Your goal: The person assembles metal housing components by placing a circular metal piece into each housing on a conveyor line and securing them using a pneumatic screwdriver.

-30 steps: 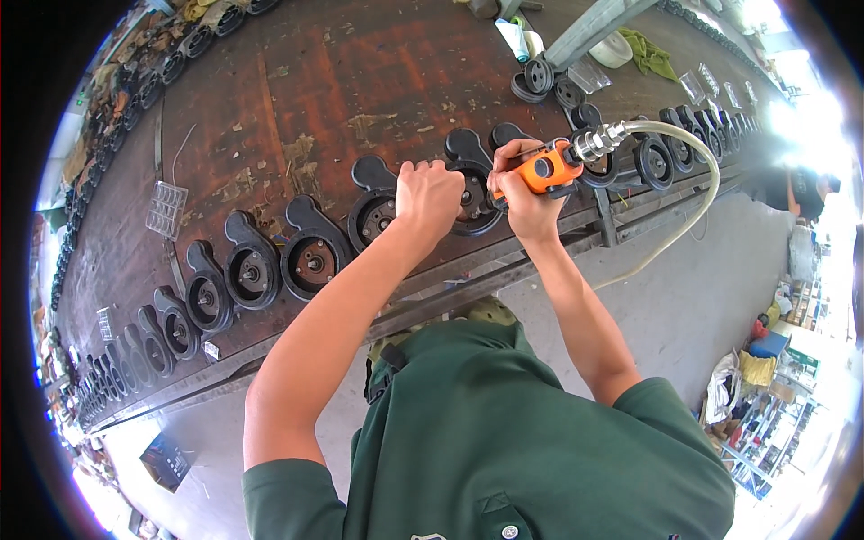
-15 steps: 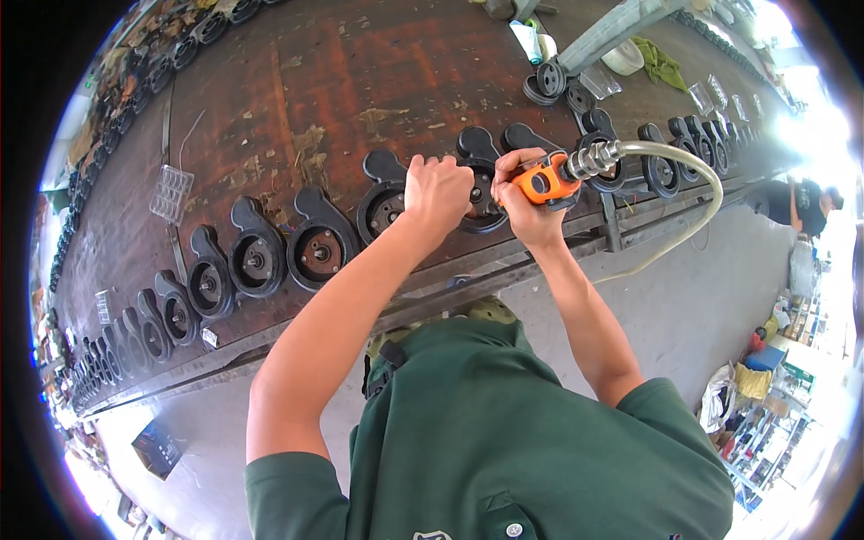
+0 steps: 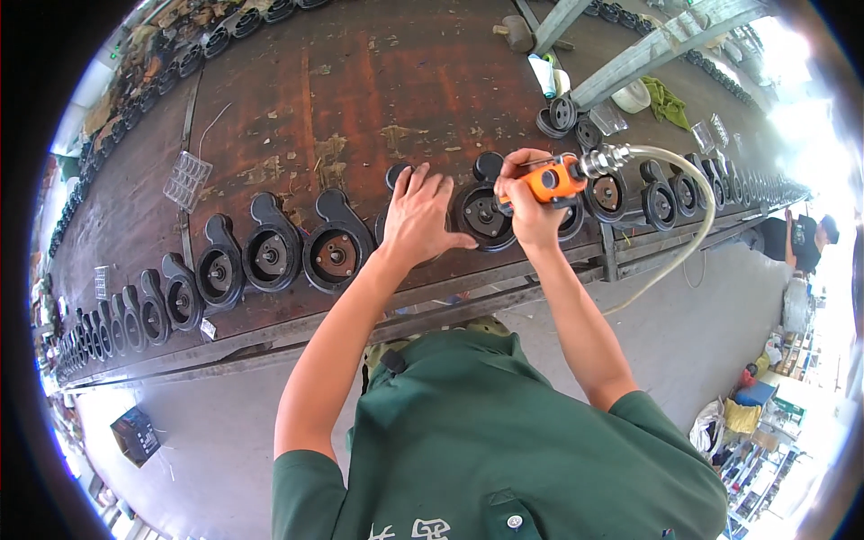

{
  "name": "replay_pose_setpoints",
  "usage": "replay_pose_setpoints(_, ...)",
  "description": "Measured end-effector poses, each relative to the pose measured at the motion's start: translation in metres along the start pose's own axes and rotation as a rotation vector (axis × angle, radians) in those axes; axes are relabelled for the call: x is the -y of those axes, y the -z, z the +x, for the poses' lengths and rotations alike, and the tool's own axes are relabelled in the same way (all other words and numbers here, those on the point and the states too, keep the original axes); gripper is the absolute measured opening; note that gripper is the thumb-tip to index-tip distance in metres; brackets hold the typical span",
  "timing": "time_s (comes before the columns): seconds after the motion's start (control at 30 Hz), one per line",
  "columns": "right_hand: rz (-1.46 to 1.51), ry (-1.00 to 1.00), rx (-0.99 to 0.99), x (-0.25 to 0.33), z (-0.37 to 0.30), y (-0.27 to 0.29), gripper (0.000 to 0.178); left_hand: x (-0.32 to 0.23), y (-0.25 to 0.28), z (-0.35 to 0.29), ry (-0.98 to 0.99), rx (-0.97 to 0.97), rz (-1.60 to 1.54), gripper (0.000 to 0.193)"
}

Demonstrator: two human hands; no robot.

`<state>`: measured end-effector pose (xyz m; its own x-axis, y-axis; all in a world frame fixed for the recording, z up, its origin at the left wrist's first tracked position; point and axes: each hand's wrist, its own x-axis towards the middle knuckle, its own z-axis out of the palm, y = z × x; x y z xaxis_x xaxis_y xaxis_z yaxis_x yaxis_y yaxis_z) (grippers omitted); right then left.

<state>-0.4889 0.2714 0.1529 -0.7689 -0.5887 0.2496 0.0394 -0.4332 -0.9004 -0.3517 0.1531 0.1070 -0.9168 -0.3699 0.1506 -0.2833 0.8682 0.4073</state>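
Note:
My right hand point(image 3: 529, 205) grips an orange air-powered screwdriver or drill point(image 3: 551, 182), with a clear hose point(image 3: 697, 236) running off its metal coupling to the right. The tool is held over the row of parts; its tip is hidden behind my fingers. Fingers spread, my left hand point(image 3: 417, 216) lies over a black round housing with a lobed arm point(image 3: 393, 173) and covers most of it. Between the hands sits another black housing point(image 3: 486, 219) with a metal disc and centre shaft inside. To the left, a similar housing point(image 3: 337, 255) shows a brownish disc with screws.
Several more housings line the near edge of the worn brown table point(image 3: 297, 117). Grey metal posts point(image 3: 666, 54) rise at the back right, near a white roll point(image 3: 632, 95) and green cloth point(image 3: 666, 102). Clear plastic trays point(image 3: 188, 181) lie left. Another person point(image 3: 801, 241) is far right.
My left hand has gone from closed fingers on a housing to spread fingers, shifting slightly left along the row. The orange tool stays in my right hand; the view has shifted slightly.

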Motion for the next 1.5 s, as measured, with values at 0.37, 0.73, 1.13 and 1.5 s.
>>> replay_pose_setpoints(0.37, -0.028, -0.001, 0.006, -0.020, 0.009, -0.005, 0.019, 0.006, -0.006, -0.004, -0.058, 0.041, -0.080, 0.095)
replay_pose_setpoints(0.73, -0.005, -0.005, 0.001, -0.021, 0.011, 0.000, 0.019, 0.007, -0.007, -0.004, -0.062, 0.030, -0.079, 0.093)
replay_pose_setpoints(1.13, -0.015, -0.005, 0.065, -0.026, 0.006, -0.005, 0.022, 0.008, -0.009, -0.006, -0.063, 0.001, -0.078, 0.089)
replay_pose_setpoints(1.5, -0.091, -0.025, 0.156, -0.034, 0.001, -0.006, 0.022, 0.011, -0.012, -0.010, -0.064, -0.012, -0.070, 0.083)
